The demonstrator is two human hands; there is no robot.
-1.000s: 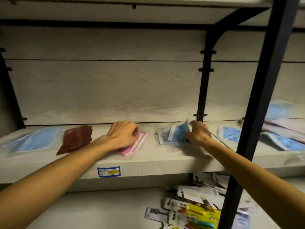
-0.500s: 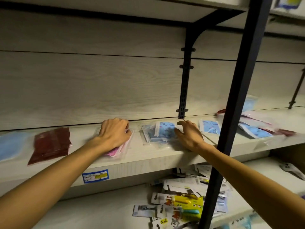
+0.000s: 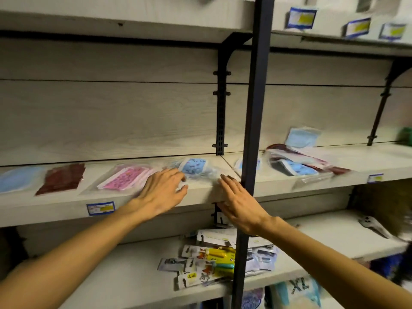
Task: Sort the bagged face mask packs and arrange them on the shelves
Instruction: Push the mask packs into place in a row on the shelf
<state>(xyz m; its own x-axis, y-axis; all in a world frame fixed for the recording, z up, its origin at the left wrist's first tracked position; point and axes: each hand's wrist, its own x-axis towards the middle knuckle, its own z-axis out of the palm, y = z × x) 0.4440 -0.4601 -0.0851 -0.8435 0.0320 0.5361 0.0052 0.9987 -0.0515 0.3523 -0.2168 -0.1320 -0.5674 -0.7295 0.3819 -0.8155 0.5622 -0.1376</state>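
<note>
Four bagged mask packs lie flat in a row on the middle shelf (image 3: 66,208): plain blue pack (image 3: 16,178) far left, dark red pack (image 3: 62,178), pink patterned pack (image 3: 124,177), then blue printed pack (image 3: 194,166). Right of the post, a loose pile (image 3: 298,161) overlaps, seemingly blue and red.

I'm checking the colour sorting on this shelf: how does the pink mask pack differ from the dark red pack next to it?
The pink mask pack is bright pink with a small printed pattern; the dark red pack looks plain maroon. The pink one lies right beside the left hand, while the dark red one lies further left, beside a plain blue pack. Both lie flat in clear bags on the same shelf, untouched by either hand.
</note>
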